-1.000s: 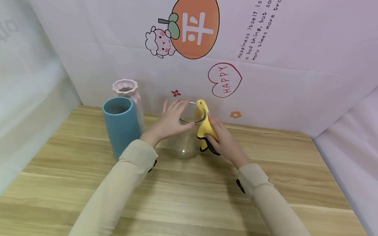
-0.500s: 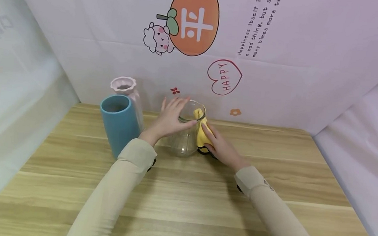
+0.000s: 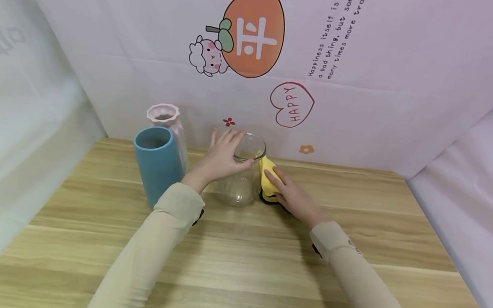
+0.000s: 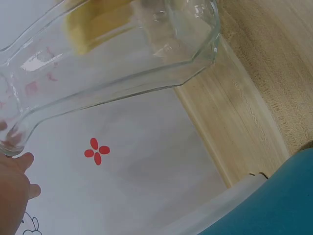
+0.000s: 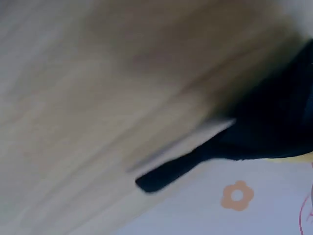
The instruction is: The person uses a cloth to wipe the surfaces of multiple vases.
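A clear glass vase (image 3: 240, 192) stands upright on the table in the head view. My left hand (image 3: 219, 160) holds it at the rim, thumb on the near side and fingers spread on the left. In the left wrist view the fingertips (image 4: 27, 161) lie by the vase's rim. My right hand (image 3: 294, 195) grips a yellow cloth (image 3: 269, 180) with black edging, against the vase's right side. Through the glass, the cloth (image 4: 98, 22) shows as a yellow patch in the left wrist view. Its dark side (image 5: 274, 117) fills part of the blurred right wrist view.
A blue vase (image 3: 157, 167) stands close to my left forearm, with a pale pink vase (image 3: 163, 112) with a scalloped rim behind it. The wooden table (image 3: 238, 268) ends at a printed white cloth backdrop (image 3: 359, 133).
My right hand has moved the yellow cloth down the vase's right side, from the rim to lower on the glass. My left hand keeps its hold on the rim.
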`<state>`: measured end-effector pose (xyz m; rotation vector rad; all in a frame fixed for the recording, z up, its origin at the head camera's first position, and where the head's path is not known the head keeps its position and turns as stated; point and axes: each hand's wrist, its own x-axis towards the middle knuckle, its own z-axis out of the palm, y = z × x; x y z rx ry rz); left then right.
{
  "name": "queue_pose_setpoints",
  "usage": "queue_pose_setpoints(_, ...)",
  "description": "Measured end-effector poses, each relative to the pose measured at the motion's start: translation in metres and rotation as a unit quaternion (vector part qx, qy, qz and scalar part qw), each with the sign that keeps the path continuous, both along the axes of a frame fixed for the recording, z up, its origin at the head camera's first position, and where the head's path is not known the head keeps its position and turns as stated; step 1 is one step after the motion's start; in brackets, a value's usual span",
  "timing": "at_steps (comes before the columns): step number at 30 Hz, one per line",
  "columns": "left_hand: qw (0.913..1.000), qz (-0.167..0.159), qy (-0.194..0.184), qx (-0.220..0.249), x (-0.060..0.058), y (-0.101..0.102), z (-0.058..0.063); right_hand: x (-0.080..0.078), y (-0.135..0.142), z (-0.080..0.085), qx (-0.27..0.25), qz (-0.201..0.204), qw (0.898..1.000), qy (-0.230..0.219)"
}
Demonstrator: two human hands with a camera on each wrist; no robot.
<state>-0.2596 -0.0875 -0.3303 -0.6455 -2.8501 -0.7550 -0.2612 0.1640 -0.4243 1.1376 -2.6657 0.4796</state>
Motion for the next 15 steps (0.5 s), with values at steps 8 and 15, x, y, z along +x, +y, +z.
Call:
queue_pose_setpoints(8, 0.9999, -0.001, -0.014, 0.000, -0.003, 0.002, 0.000, 0.001, -0.020, 0.021, -0.095, 0.023, 0.991, 0.090)
queue_pose_setpoints(15, 0.9997, 0.020, -0.009, -0.010, -0.007, 0.004, -0.002, 0.002, -0.023, 0.013, -0.064, 0.019, 0.995, 0.076)
